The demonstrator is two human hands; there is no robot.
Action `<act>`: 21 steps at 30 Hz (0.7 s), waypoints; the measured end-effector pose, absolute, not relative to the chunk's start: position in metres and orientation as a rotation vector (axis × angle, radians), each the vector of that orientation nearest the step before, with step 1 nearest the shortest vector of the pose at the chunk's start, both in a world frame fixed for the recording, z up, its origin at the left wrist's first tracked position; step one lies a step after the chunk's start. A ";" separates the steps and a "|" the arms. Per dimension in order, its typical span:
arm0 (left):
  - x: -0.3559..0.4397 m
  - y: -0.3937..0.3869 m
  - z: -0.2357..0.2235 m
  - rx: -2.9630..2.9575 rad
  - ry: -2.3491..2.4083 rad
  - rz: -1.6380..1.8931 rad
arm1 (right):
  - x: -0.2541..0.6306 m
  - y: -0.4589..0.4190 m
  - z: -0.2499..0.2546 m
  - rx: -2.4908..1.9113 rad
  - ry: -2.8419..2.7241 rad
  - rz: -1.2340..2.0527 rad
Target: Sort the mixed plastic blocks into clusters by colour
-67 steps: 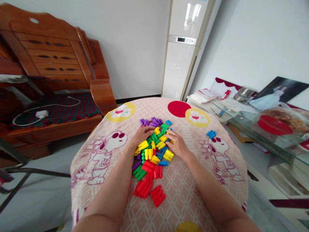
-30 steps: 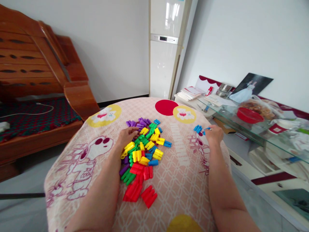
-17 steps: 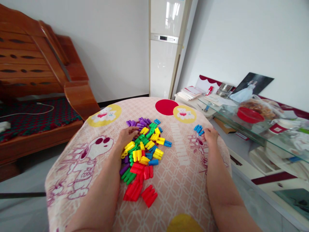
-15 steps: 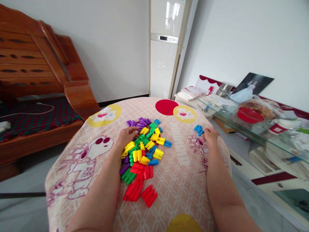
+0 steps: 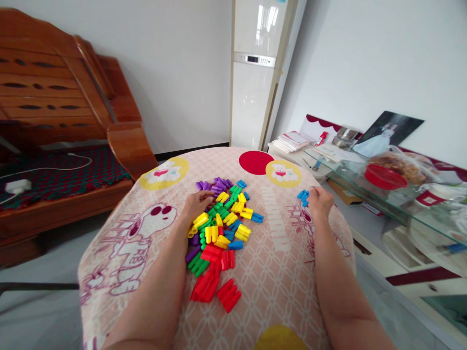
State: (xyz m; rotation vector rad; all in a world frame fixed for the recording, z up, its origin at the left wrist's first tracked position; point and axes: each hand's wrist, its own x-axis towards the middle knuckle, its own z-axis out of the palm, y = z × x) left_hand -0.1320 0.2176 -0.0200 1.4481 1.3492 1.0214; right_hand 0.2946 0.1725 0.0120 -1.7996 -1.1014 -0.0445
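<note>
A heap of coloured plastic bullet-shaped blocks (image 5: 219, 228) lies in the middle of a table covered by a pink cartoon cloth (image 5: 277, 272). My left hand (image 5: 197, 201) rests on the heap's left edge, fingers curled over yellow and green pieces. My right hand (image 5: 320, 200) sits at the table's right side, fingers curled, touching a small separate group of blue blocks (image 5: 302, 196). Whether it grips one I cannot see. Red blocks (image 5: 215, 284) lie nearest to me, purple ones (image 5: 215, 184) at the far end.
A wooden bench (image 5: 69, 136) with a charger and cable stands at left. A tall white air conditioner (image 5: 255, 73) stands behind the table. At right, a glass shelf (image 5: 372, 189) carries a red bowl, papers and a photo.
My right hand left the heap and moved right to the blue blocks, then settled against them. My left hand stayed on the heap. The view shifted slightly.
</note>
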 end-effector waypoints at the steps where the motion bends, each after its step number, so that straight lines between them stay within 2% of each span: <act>1: -0.132 0.217 -0.019 1.453 1.350 1.024 | 0.284 0.172 0.016 -1.760 -1.189 -0.013; 7: -0.131 0.216 -0.018 1.446 1.331 1.054 | 0.207 0.157 0.027 -1.617 -2.017 0.643; 9: -0.132 0.217 -0.019 1.440 1.324 1.055 | 0.190 0.153 0.025 -1.617 -2.214 0.678; 11: -0.132 0.218 -0.022 1.439 1.327 1.051 | 0.180 0.151 0.021 -1.634 -2.305 0.576; 13: -0.134 0.219 -0.024 1.439 1.332 1.046 | 0.176 0.152 0.017 -1.629 -2.292 0.517; 21: -0.133 0.219 -0.023 1.426 1.331 1.022 | 0.199 0.162 0.021 -1.576 -1.750 0.680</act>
